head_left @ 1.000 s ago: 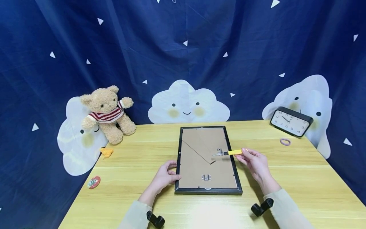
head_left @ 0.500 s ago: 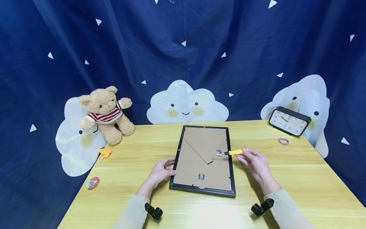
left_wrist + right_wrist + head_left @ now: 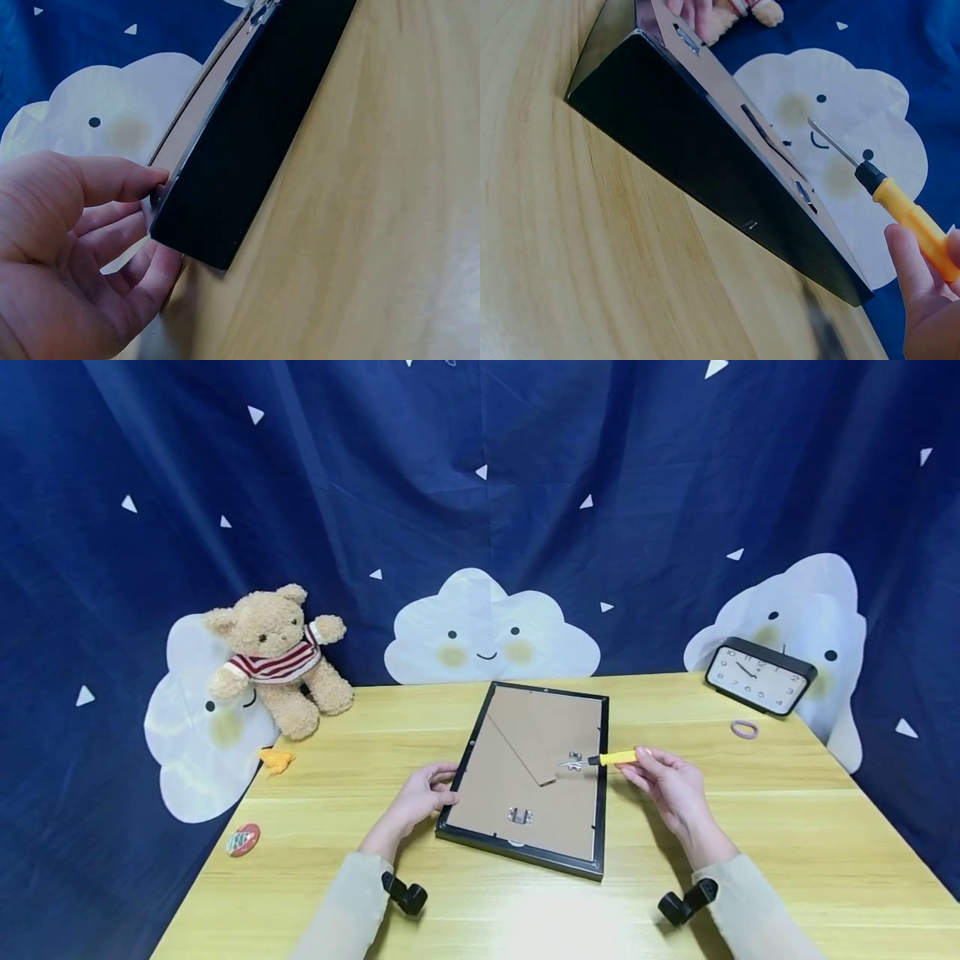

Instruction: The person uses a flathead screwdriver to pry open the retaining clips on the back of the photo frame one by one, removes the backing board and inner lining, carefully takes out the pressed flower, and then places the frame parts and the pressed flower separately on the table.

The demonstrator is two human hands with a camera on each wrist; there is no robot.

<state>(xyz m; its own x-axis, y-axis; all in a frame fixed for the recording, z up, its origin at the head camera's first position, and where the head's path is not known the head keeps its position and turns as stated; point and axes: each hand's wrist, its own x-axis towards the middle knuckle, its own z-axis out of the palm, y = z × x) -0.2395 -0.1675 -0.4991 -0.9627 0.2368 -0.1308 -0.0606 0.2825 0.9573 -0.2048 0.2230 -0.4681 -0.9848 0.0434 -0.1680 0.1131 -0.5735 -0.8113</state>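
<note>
A black picture frame (image 3: 535, 727) lies face down on the wooden table, its brown backing board up and its body turned at a slant. My left hand (image 3: 415, 797) grips the frame's left edge near the front corner; in the left wrist view the thumb (image 3: 124, 181) is on top and other fingers reach beneath. Two metal hangers are fixed to the backing, the front one (image 3: 520, 816) and the right one (image 3: 574, 761). My right hand (image 3: 675, 789) holds a screwdriver (image 3: 619, 757) by its yellow handle. The right wrist view shows its metal shaft (image 3: 832, 141) raised above the backing, apart from it.
A teddy bear (image 3: 281, 652) sits at the back left, with a small orange item (image 3: 277, 760) and a round red badge (image 3: 243, 840) by the left edge. At the back right stand a clock (image 3: 761, 677) and a purple ring (image 3: 745, 729). A blue curtain hangs behind.
The picture frame has turned clockwise, its front end swinging left and its far end right. My left hand has shifted slightly left with it. The right hand and screwdriver stay almost still.
</note>
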